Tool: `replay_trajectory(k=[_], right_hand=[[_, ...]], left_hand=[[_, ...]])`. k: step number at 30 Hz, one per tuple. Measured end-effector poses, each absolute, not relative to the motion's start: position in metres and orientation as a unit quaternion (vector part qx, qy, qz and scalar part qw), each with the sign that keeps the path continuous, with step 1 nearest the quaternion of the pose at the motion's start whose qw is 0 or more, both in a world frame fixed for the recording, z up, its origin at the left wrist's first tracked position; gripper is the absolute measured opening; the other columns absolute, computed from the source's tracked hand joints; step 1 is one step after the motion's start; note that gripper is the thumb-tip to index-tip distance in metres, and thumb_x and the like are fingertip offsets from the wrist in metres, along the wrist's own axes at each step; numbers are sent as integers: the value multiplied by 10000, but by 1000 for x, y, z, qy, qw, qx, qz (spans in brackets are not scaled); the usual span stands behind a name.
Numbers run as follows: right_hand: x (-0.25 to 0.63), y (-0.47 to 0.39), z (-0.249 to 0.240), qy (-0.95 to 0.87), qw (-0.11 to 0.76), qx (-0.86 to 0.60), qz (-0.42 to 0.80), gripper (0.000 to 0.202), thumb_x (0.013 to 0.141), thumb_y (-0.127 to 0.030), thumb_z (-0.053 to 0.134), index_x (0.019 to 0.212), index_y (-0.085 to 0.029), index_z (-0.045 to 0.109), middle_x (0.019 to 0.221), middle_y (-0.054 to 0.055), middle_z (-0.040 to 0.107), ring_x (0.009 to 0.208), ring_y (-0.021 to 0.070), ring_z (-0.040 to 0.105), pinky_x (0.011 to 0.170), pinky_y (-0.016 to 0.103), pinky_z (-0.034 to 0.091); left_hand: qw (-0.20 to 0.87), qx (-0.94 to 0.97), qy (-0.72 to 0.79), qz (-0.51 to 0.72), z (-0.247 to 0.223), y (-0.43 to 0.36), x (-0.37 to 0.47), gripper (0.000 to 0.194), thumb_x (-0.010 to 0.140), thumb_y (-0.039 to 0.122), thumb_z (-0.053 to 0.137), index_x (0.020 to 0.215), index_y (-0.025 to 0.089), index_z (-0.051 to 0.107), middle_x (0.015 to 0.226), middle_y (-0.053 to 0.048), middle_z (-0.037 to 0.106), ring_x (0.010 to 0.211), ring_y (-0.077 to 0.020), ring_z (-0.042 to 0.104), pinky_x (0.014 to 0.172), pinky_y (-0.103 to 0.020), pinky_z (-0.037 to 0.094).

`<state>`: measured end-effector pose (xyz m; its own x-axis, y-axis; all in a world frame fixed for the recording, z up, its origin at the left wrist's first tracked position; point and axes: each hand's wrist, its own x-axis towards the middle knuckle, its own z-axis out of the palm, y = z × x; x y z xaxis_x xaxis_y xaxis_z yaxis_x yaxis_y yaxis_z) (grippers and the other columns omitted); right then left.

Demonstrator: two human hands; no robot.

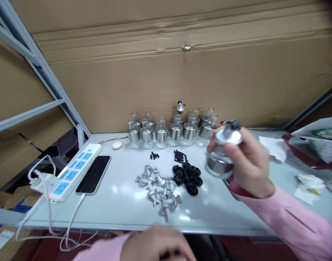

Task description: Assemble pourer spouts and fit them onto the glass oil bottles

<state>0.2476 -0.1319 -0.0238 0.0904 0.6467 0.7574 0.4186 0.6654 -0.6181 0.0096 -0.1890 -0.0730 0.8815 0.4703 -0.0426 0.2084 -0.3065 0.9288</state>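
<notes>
My right hand [250, 163] grips the neck of a glass bottle [219, 162] with a steel band and a silver and black cap, above the right part of the table. My left hand [157, 244] is blurred at the bottom edge, in front of the table; its fingers are smeared. Silver spout parts [160, 186] lie in a loose pile at the table's middle. Beside them are round black parts [188, 177], with thin black pieces [179, 156] and tiny black pieces [154, 155] behind. Several steel-banded bottles [161, 135] stand along the back; one carries a capped spout [180, 106].
On the left are a white power strip [73, 170], a black-screened phone [94, 174], cables and a round white object [116, 145]. Crumpled tissue [308, 186], white paper [274, 146] and a bag [318, 145] occupy the right. Cardboard [160, 79] rises behind.
</notes>
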Motion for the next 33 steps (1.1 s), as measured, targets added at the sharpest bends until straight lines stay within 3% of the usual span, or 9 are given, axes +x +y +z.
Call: replay_trajectory(k=[3, 4, 7, 11, 16, 20, 23, 26, 33], right_hand=[[238, -123, -29, -772, 499, -364, -151, 227, 852, -367, 524, 995, -193, 549, 782, 64, 644, 653, 198, 581, 605, 341, 452], [235, -119, -30, -786, 471, -352, -191, 215, 857, -357, 511, 980, -184, 544, 773, 69, 651, 652, 200, 589, 615, 338, 458], [227, -110, -37, -806, 432, -336, -228, 201, 871, -339, 480, 950, -161, 532, 744, 65, 660, 630, 189, 600, 659, 336, 463], [224, -107, -43, -815, 412, -335, -233, 219, 867, -347, 507, 943, -143, 531, 739, 58, 669, 604, 174, 599, 691, 347, 425], [224, -108, -43, -812, 386, -357, -252, 437, 879, -370, 531, 1223, -110, 454, 763, 48, 678, 631, 174, 590, 700, 351, 406], [227, -101, -41, -750, 485, -427, -140, 452, 884, -366, 522, 1291, -197, 422, 749, 18, 642, 632, 170, 564, 669, 345, 444], [225, -84, -34, -646, 631, -428, 28, 288, 893, -398, 496, 1130, -235, 510, 700, -15, 574, 571, 135, 555, 566, 297, 456], [210, -57, -23, -589, 719, -356, 93, 204, 886, -419, 498, 909, -217, 522, 633, -38, 523, 517, 101, 536, 518, 256, 436], [159, 8, -29, -580, 712, -364, 153, 226, 884, -427, 454, 807, -215, 451, 624, -51, 508, 506, 83, 529, 528, 241, 426]], left_hand=[[436, 804, 285, 287, -33, -145, 13, 561, 851, 671, 314, 790, 159, 534, 719, -30, 563, 660, -139, 512, 601, -270, 401], [395, 819, 300, 287, -19, -131, 16, 551, 853, 666, 316, 755, 161, 514, 678, -12, 540, 620, -124, 485, 583, -258, 374], [251, 865, 356, 249, 11, -103, 30, 460, 868, 589, 390, 686, 171, 457, 575, 37, 471, 526, -95, 396, 522, -232, 271], [137, 892, 384, 197, 14, -96, 41, 372, 926, 435, 350, 674, 175, 433, 540, 48, 404, 485, -95, 331, 508, -244, 196], [71, 912, 364, 175, 11, -94, 34, 354, 952, 396, 306, 721, 178, 462, 572, 36, 444, 499, -108, 389, 507, -239, 222], [33, 924, 317, 212, 33, -99, 8, 327, 959, 373, 283, 767, 180, 464, 594, 37, 475, 486, -100, 412, 485, -226, 258], [0, 886, 358, 294, 53, -106, -19, 305, 943, 348, 329, 703, 187, 424, 549, 53, 419, 453, -84, 381, 473, -212, 276], [-14, 866, 421, 268, 62, -104, -37, 309, 926, 362, 348, 680, 190, 423, 529, 50, 407, 461, -92, 399, 481, -218, 291], [19, 855, 493, 159, 53, -82, -43, 355, 902, 454, 313, 718, 191, 464, 648, 15, 543, 564, -136, 495, 543, -245, 326]])
